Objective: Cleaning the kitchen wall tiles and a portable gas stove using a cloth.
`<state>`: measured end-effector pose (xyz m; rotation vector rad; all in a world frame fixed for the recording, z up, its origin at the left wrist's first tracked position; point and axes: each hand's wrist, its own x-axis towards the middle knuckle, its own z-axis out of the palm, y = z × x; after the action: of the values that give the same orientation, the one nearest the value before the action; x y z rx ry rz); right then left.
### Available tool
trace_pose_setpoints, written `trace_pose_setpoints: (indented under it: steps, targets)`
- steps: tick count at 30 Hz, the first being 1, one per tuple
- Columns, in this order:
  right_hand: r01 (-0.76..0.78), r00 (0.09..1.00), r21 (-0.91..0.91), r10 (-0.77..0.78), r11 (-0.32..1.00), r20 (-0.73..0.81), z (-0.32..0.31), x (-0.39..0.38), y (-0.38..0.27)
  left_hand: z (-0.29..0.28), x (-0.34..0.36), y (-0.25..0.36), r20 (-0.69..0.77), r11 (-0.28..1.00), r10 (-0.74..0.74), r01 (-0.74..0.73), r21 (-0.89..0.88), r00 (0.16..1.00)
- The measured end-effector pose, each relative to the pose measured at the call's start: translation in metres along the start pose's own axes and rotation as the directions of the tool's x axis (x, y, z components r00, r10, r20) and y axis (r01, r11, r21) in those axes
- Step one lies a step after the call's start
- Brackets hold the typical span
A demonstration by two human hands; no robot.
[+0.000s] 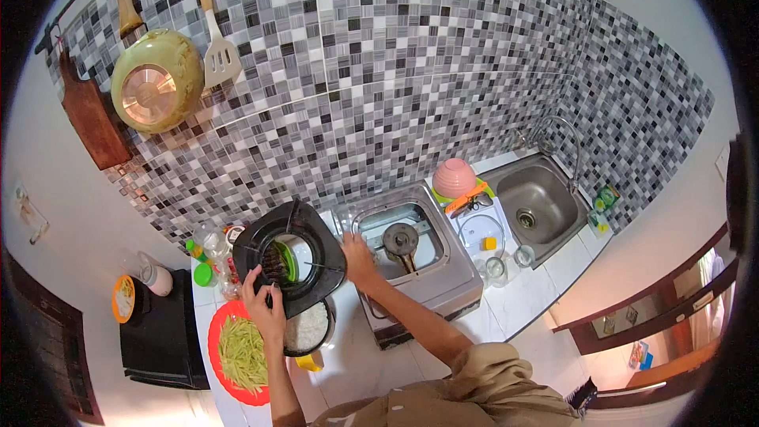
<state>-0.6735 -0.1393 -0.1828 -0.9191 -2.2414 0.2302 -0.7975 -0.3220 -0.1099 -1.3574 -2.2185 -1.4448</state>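
Observation:
A black square stove-top drip tray [322, 241] with a round middle opening and pot-support prongs is held tilted above the counter, left of the stove. My left hand [266, 304] grips its near left edge, fingers bent over the rim. At its right edge, beside the stove, is my right hand [360, 259], fingers closed on the rim, partly hidden. Through the opening show a green brush [285, 261] with dark bristles and something white. The silver gas stove [431, 292] lies uncovered, its round burner [401, 239] bare in the recess.
Sliced green vegetables fill a red plate [213, 348] at the left. A pot of white rice [307, 328] sits partly under the tray. Jars and bottles [204, 274] crowd behind. Rightward are a pink bowl [455, 179], glasses [496, 269] and a steel sink [545, 205]. Pan [158, 83] and spatula [222, 59] hang above.

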Motion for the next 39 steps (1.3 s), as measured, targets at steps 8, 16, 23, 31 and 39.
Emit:
trace_pose_setpoints:
  steps: [8,16,23,31,39]
  targets:
    - [0.034,0.994,0.112,-0.046,0.993,0.104,-0.087,-0.110,-0.003,0.027,-0.001,0.027,0.072,0.996,0.079,-0.075,-0.055,0.994]
    - [-0.310,0.941,-0.128,0.285,0.942,-0.182,-0.152,-0.132,0.058,0.082,-0.017,0.070,0.172,0.969,0.153,-0.113,-0.219,0.973]
    - [-0.208,0.971,-0.216,0.176,0.954,-0.161,-0.167,-0.150,0.075,0.141,-0.037,0.094,0.246,0.961,0.183,-0.120,-0.250,0.952]
    - [-0.379,0.923,-0.266,0.343,0.886,-0.173,-0.180,-0.153,0.086,0.170,-0.047,0.102,0.210,0.973,0.184,-0.147,-0.179,0.960]
    - [-0.322,0.940,-0.250,0.277,0.913,-0.198,-0.185,-0.159,0.081,0.176,-0.043,0.105,0.251,0.977,0.170,-0.130,-0.168,0.953]
